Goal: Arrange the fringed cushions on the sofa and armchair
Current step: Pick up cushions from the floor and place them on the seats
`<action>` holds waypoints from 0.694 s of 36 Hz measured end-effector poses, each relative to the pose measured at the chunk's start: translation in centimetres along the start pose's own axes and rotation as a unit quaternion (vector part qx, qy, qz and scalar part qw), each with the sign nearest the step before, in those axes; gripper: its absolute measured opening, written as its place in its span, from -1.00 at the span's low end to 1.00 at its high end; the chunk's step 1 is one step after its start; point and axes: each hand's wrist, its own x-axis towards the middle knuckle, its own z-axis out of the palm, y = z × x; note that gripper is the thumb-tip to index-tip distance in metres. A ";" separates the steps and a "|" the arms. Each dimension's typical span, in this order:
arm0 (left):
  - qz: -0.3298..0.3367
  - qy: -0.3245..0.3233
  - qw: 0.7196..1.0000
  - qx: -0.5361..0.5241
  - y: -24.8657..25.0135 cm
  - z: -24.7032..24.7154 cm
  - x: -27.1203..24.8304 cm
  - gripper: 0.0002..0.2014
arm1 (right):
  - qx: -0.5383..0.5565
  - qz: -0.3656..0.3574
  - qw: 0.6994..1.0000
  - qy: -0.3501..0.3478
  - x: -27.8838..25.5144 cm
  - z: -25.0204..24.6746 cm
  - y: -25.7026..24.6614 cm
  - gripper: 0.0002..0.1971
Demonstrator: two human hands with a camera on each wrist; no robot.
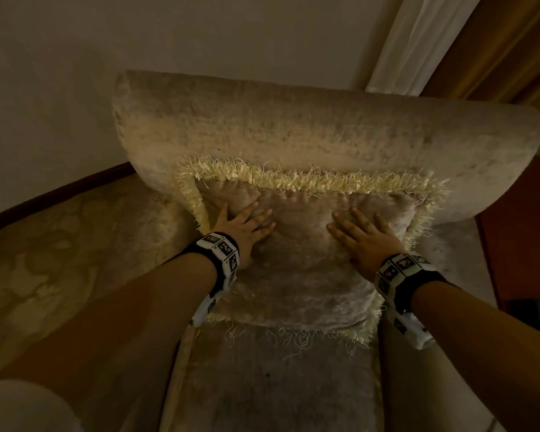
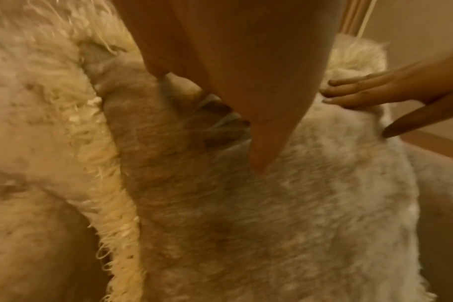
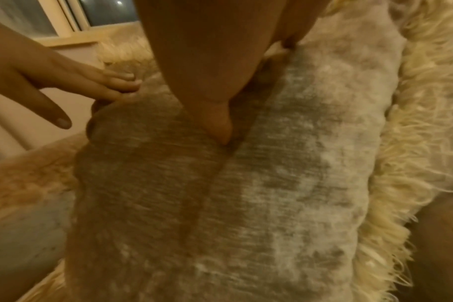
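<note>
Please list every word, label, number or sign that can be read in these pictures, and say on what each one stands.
No readable words, brand names or numbers appear in any view.
The left wristband and the right wristband carry black-and-white square marker patterns only, not letters.
The fringed cushion and the armchair show no label or tag.

The head view looks steeply down from above the armchair (image 1: pixel 325 126) seat toward its backrest, taking in both forearms and the whole fringed cushion (image 1: pixel 300 260). The left wrist view sits very close over the cushion's left edge, facing across its face to the right hand (image 2: pixel 391 90). The right wrist view — equally near, over the right edge — faces back toward the left hand (image 3: pixel 73 81). All three share the cushion's middle — each wrist view also catches the opposite hand.
</note>
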 end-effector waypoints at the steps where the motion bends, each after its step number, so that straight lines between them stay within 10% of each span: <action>1: 0.000 0.002 1.000 0.004 0.1 0.0 -0.3 -0.13 | 0.000 0.001 1.000 -0.003 -0.2 -0.2 -0.1 -0.17; 14: 0.132 0.110 0.982 0.079 2.7 0.3 -7.4 -0.14 | -0.119 -0.191 0.952 0.207 -4.9 1.0 -3.1 0.02; 25: 0.061 0.055 0.992 0.093 2.6 6.4 -3.3 -0.22 | -0.129 -0.118 0.983 0.047 -3.7 4.9 -3.9 0.10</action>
